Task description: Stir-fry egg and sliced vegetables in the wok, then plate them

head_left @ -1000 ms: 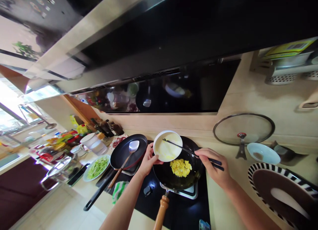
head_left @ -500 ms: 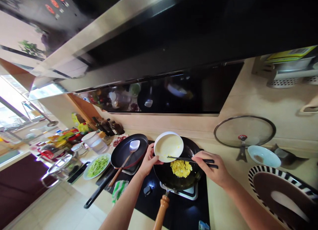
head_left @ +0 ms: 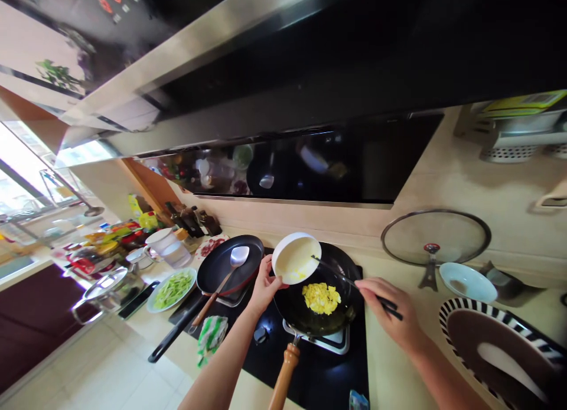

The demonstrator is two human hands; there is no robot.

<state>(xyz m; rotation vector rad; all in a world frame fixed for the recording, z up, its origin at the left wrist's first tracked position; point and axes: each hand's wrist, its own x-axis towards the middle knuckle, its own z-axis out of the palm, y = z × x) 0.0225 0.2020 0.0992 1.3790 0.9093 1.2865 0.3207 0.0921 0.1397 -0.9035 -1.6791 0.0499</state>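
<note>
White, the bowl [head_left: 296, 260] tilts above the wok [head_left: 305, 322], where I have the left hand [head_left: 267, 287] grasping it by the rim. At the wok's right, my right hand [head_left: 392, 309] grips chopsticks [head_left: 336, 272], tips at the bowl's mouth. Scrambled egg [head_left: 321, 298] lies inside the wok. Through the feed I see a pan [head_left: 215, 262] with a spatula [head_left: 239, 256] left of the wok, and, behind and to its right, a lid [head_left: 410, 238].
</note>
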